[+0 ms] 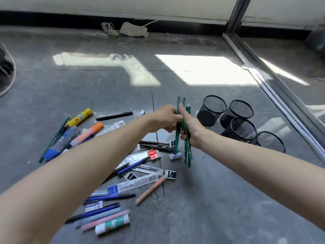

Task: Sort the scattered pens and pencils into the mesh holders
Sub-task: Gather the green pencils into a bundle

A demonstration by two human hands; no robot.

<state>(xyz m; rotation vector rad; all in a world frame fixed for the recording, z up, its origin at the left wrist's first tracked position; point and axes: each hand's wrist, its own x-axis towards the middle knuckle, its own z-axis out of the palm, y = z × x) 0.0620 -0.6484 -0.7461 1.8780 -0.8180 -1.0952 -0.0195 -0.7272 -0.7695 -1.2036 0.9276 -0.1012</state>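
holding the green pencils (187, 155) upright, long axis 12 to 6 o'clock, the right hand (190, 127) curls round the bunch while the left hand (165, 117) pinches it; the mesh holders (211, 117) stand near at 3 o'clock, nearer the right hand.

We see a grey tiled floor (211, 208) with sunlit patches. By the far wall, a coiled white cord (109, 29) lies beside a crumpled grey cloth (134, 29). 2 glue sticks lie apart: 1 yellow (80, 117), 1 green-and-white (112, 224).
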